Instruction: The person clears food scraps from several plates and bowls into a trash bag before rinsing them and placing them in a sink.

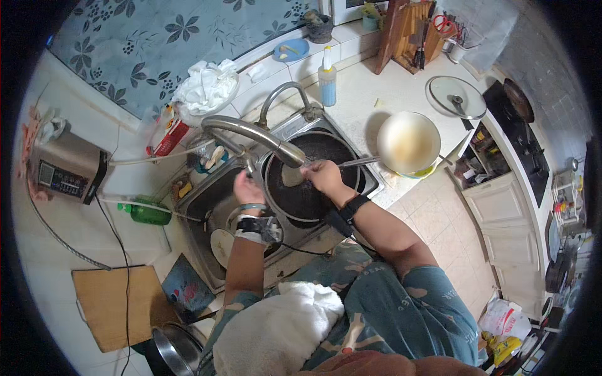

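My right hand [324, 176] grips the metal handle [360, 162] of a cooking utensil beneath the spout of a curved steel faucet [263, 134]. A pale, flat patch [292, 176], possibly the utensil's head, shows left of my fingers. Below lies a large dark wok or pan [310, 202] in the right sink basin. My left hand [249, 190], blurred, is close to the faucet's base, over the divider side of the left basin [200, 244]. Whether it touches the faucet lever cannot be made out. Dishes [222, 246] rest in that left basin, partly hidden by my forearm.
Right of the sink, a white-lined pot [409, 141] stands near the counter edge, with a glass lid [457, 97] behind. A spray bottle [327, 80] stands behind the sink. Left are a green bottle [150, 212], a countertop appliance [68, 160] with hoses and a wooden board [117, 305].
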`<act>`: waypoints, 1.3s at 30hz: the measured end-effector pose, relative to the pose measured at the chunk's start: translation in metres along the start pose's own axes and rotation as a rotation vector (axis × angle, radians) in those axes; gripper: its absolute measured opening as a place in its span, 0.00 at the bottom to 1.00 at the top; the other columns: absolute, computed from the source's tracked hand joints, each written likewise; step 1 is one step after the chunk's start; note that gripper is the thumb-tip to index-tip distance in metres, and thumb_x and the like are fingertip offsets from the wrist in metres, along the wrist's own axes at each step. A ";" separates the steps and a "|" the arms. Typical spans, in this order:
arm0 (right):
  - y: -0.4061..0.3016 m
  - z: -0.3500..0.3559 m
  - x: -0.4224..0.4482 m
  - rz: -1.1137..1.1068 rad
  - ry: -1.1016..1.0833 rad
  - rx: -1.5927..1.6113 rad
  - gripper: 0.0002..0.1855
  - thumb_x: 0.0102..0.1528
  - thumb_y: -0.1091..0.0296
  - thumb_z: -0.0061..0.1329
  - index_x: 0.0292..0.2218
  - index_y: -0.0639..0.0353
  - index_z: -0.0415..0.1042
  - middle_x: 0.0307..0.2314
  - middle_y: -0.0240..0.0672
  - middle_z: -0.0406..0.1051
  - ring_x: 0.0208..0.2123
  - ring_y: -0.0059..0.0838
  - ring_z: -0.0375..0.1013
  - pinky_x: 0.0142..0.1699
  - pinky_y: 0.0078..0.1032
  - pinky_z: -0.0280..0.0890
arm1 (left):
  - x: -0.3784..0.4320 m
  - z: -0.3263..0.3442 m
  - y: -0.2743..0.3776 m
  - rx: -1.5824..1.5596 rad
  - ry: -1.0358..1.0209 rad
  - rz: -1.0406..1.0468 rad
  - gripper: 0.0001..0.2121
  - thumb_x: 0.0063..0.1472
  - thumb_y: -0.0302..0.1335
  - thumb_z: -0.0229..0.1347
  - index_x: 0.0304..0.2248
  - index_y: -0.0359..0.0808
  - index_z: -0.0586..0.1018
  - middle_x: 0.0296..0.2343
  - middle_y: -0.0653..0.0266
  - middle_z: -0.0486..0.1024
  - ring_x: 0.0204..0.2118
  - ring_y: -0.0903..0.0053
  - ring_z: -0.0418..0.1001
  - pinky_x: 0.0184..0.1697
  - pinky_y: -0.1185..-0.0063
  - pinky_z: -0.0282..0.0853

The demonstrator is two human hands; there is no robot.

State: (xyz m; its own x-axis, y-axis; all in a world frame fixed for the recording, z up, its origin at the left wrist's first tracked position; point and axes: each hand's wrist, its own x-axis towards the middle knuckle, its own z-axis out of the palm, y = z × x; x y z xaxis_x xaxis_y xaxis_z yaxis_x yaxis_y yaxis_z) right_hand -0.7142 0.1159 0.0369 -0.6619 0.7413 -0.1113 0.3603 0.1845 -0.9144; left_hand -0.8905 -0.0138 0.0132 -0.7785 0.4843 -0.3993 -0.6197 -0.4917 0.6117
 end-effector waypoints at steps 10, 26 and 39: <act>0.020 -0.044 -0.005 -0.230 -0.096 -0.251 0.16 0.46 0.59 0.47 0.31 0.64 0.68 0.29 0.43 0.68 0.33 0.35 0.67 0.40 0.27 0.60 | 0.001 0.020 0.019 -0.057 -0.164 0.023 0.16 0.50 0.39 0.46 0.36 0.39 0.67 0.33 0.67 0.67 0.34 0.72 0.63 0.38 0.72 0.58; 0.059 -0.191 -0.037 -0.166 -0.237 0.413 0.21 0.48 0.73 0.43 0.46 0.58 0.59 0.44 0.36 0.60 0.44 0.24 0.59 0.49 0.21 0.54 | -0.273 -0.053 -0.023 0.433 0.346 0.339 0.23 0.54 0.28 0.44 0.48 0.34 0.53 0.35 0.59 0.67 0.35 0.74 0.67 0.40 0.75 0.62; 0.067 -0.230 0.001 -0.256 -0.548 0.406 0.14 0.52 0.69 0.37 0.39 0.67 0.64 0.39 0.42 0.63 0.38 0.28 0.63 0.45 0.24 0.57 | -0.547 -0.072 -0.177 0.152 1.004 0.626 0.16 0.53 0.24 0.43 0.43 0.34 0.61 0.34 0.57 0.68 0.35 0.73 0.68 0.39 0.79 0.63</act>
State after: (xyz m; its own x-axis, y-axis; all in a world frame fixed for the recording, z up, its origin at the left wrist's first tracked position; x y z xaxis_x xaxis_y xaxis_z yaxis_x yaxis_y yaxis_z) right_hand -0.5394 0.2780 0.0648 -0.9651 0.2579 0.0444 -0.0523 -0.0239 -0.9983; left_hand -0.3621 -0.2438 0.0749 -0.7129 -0.6253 -0.3174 -0.1390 -0.3176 0.9380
